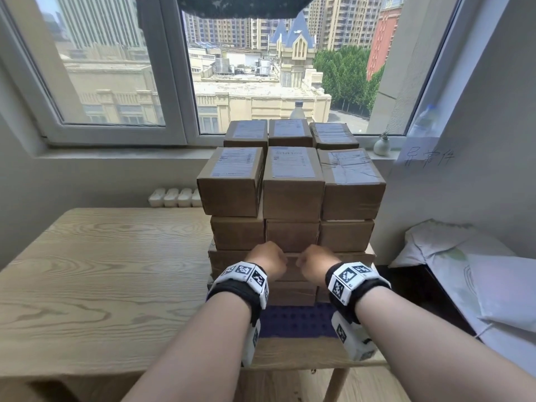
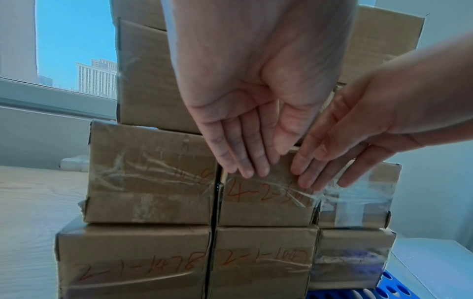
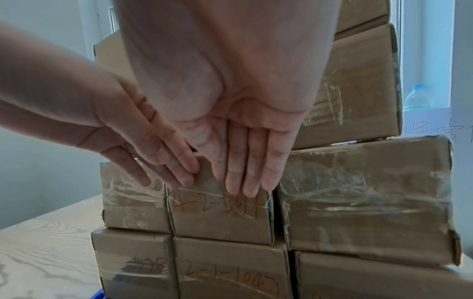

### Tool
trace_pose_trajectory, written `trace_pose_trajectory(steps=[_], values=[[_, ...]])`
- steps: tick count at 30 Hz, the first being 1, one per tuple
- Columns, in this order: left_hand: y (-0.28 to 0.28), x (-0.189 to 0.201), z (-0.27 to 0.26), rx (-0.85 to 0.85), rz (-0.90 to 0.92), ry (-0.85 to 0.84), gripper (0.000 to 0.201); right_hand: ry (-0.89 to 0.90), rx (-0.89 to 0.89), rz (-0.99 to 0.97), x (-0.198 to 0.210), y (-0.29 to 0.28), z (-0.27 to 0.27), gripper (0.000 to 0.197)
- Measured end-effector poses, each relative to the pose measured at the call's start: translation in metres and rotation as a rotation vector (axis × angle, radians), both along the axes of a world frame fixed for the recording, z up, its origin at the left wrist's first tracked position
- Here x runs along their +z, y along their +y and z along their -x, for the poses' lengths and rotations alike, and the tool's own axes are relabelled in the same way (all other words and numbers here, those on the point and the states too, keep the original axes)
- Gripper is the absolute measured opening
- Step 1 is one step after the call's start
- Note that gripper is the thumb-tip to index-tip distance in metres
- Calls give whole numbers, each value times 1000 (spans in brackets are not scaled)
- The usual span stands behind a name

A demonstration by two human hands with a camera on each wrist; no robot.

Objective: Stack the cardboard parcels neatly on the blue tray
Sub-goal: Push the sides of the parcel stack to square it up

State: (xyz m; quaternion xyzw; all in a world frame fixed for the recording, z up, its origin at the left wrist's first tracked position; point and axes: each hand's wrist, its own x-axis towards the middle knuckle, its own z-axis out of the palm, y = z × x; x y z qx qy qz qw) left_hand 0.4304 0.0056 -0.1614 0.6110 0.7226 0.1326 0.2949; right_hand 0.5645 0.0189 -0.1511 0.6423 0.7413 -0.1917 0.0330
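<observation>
Brown cardboard parcels (image 1: 293,195) stand several layers high, three across, on the blue tray (image 1: 295,320) at the table's right end. My left hand (image 1: 266,261) and right hand (image 1: 316,264) are side by side against the stack's front face, low down. In the wrist views the left hand (image 2: 245,121) and right hand (image 3: 243,161) lie flat with straight fingers. Their tips press the front of the middle parcel (image 2: 266,208) with red handwriting, second layer from the bottom. Neither hand holds anything. A corner of the blue tray (image 2: 384,289) shows under the stack.
The light wooden table (image 1: 101,271) stretches left of the stack. A window sill behind holds a small vase (image 1: 381,146) and a bottle (image 1: 298,110). A paper sign (image 1: 426,156) hangs on the right wall, above a bed with white bedding (image 1: 464,256).
</observation>
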Motion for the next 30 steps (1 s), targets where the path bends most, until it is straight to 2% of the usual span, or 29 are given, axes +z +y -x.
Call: trace_pose_trajectory(steps=[4, 6, 10, 13, 19, 23, 26, 30], values=[[-3, 9, 1, -36, -20, -13, 25, 32, 10, 13, 8, -3, -1, 34], [-6, 22, 2, -64, -60, -31, 17, 50, 7, 2, 14, -4, -3, 31], [-14, 70, 8, -60, -207, -85, 26, 177, -24, -97, 45, -8, -8, 25], [-21, 111, 14, -57, -367, -77, 24, 203, -3, -169, 78, -15, -6, 28], [-31, 168, 33, 50, -604, -10, 19, 321, 110, -281, 134, -28, 10, 22], [-29, 185, 51, 200, -734, 31, 21, 305, 174, -515, 167, -31, 27, 23], [-15, 181, 64, 270, -672, 5, 22, 231, 191, -600, 180, -25, 38, 31], [12, 161, 72, 255, -383, 72, 53, -6, 194, -413, 174, -6, 53, 51]])
